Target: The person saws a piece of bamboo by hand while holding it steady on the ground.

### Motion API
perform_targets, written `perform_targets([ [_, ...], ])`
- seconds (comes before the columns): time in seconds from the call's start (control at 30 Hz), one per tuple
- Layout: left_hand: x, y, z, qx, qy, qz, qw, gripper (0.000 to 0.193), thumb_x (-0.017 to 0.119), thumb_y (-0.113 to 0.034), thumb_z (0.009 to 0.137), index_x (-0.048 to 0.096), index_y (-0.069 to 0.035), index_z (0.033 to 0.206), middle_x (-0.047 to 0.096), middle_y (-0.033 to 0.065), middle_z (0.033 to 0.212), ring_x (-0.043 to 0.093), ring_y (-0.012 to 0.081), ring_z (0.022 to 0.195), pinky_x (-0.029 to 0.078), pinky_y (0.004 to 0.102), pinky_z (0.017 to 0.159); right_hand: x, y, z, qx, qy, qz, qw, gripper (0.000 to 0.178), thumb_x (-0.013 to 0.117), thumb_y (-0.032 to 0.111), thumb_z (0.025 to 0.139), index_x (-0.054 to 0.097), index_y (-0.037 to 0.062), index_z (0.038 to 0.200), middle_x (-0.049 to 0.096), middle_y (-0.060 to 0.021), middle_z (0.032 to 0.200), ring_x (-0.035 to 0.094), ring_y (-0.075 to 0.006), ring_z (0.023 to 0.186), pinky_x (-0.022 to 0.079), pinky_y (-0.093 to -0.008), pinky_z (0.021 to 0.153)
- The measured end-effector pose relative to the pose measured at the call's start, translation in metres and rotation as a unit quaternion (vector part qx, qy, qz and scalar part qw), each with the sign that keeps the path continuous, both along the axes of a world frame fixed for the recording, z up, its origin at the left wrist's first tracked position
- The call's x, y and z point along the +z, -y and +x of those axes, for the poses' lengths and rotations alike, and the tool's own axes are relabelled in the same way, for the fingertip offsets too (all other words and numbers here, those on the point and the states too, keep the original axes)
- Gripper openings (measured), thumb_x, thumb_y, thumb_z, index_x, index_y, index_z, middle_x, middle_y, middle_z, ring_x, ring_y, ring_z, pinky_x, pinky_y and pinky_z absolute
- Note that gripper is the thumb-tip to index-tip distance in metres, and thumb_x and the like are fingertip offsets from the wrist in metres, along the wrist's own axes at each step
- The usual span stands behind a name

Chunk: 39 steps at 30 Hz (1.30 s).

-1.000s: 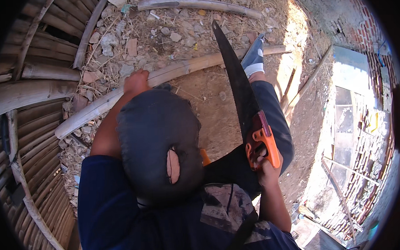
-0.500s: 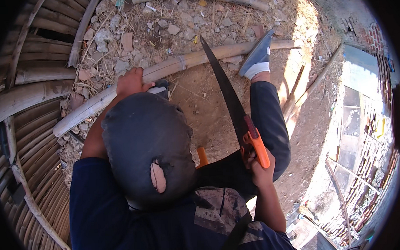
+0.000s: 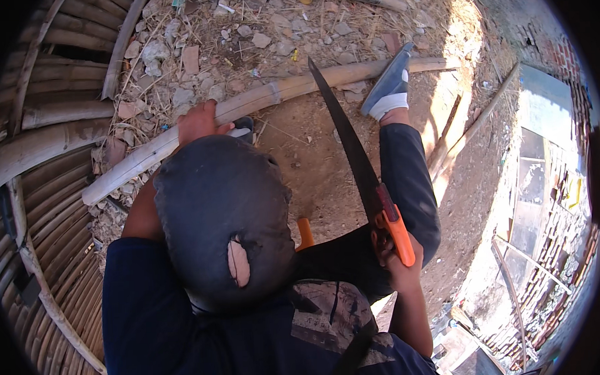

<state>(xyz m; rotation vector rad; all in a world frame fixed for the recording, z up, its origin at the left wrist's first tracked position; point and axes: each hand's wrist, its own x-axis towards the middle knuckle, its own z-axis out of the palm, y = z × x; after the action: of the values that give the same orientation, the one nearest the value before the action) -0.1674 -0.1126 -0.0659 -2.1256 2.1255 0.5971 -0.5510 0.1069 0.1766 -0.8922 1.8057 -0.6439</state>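
Observation:
A long pale bamboo pole (image 3: 257,100) lies across the ground in front of me. My left hand (image 3: 198,121) grips it left of the middle, fingers over the top. In my right hand (image 3: 398,257) is a handsaw (image 3: 346,136), held by its orange handle with the dark toothed blade slanting up and left. Its tip overlaps the pole; whether they touch I cannot tell. A large rounded dark shape (image 3: 221,203) with a torn opening hides part of my left arm. My right shoe (image 3: 389,82) rests by the pole's right part.
An orange object (image 3: 304,233) is partly hidden beside the dark shape. Stones and dry straw (image 3: 262,40) cover the ground beyond the pole. A bamboo slat structure (image 3: 56,216) stands at left, a brick wall (image 3: 566,52) at right. Another pole (image 3: 476,125) leans near the wall.
My right hand and the saw have shifted slightly right and down toward me. My left hand keeps its hold on the bamboo pole.

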Motion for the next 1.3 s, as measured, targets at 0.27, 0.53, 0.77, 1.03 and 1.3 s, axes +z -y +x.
perform_targets([
  [0.27,0.004,0.004,-0.007,-0.033,0.013,0.019,0.999,0.071,0.080,-0.052,0.081,0.057,-0.014,0.137,0.063,0.0085,0.131,0.060,0.0302,0.122,0.046,0.0527,0.098,-0.072,0.053,0.010,0.032,0.024,-0.030,0.999,0.006,0.061,0.001,0.082,0.057,0.0030,0.086,0.056,-0.0001,0.077,0.053,-0.0092,0.067,0.045,-0.0250,0.064],
  [0.53,0.003,-0.005,-0.007,-0.025,0.026,0.011,0.999,0.069,0.078,-0.053,0.082,0.057,-0.013,0.135,0.063,0.0094,0.127,0.060,0.0300,0.122,0.044,0.0525,0.100,-0.024,0.023,0.003,-0.015,0.078,0.019,0.997,0.008,0.054,-0.003,0.080,0.055,0.0033,0.084,0.056,-0.0019,0.077,0.053,-0.0089,0.069,0.044,-0.0262,0.065],
  [0.77,0.002,-0.001,-0.005,-0.045,0.019,0.013,0.999,0.065,0.075,-0.051,0.086,0.057,-0.009,0.132,0.063,0.0109,0.125,0.061,0.0295,0.120,0.045,0.0533,0.096,-0.085,0.074,0.016,0.046,0.031,-0.012,0.998,0.007,0.055,-0.002,0.080,0.055,0.0035,0.084,0.056,-0.0009,0.078,0.053,-0.0092,0.069,0.044,-0.0259,0.065],
  [1.03,0.000,-0.014,-0.006,-0.029,0.022,-0.003,0.999,0.066,0.076,-0.051,0.084,0.057,-0.010,0.132,0.063,0.0104,0.125,0.060,0.0308,0.121,0.042,0.0538,0.099,-0.051,0.064,0.019,-0.024,0.061,0.010,0.998,0.004,0.059,0.002,0.085,0.059,0.0010,0.088,0.058,-0.0007,0.077,0.053,-0.0065,0.065,0.043,-0.0235,0.060],
  [1.3,-0.005,-0.005,-0.004,-0.035,-0.008,0.009,0.999,0.066,0.076,-0.050,0.085,0.057,-0.010,0.133,0.063,0.0101,0.128,0.059,0.0302,0.123,0.041,0.0548,0.101,-0.064,0.059,0.004,0.032,0.040,0.021,0.998,0.006,0.060,0.002,0.083,0.057,0.0033,0.087,0.056,-0.0001,0.077,0.052,-0.0086,0.069,0.044,-0.0260,0.065],
])
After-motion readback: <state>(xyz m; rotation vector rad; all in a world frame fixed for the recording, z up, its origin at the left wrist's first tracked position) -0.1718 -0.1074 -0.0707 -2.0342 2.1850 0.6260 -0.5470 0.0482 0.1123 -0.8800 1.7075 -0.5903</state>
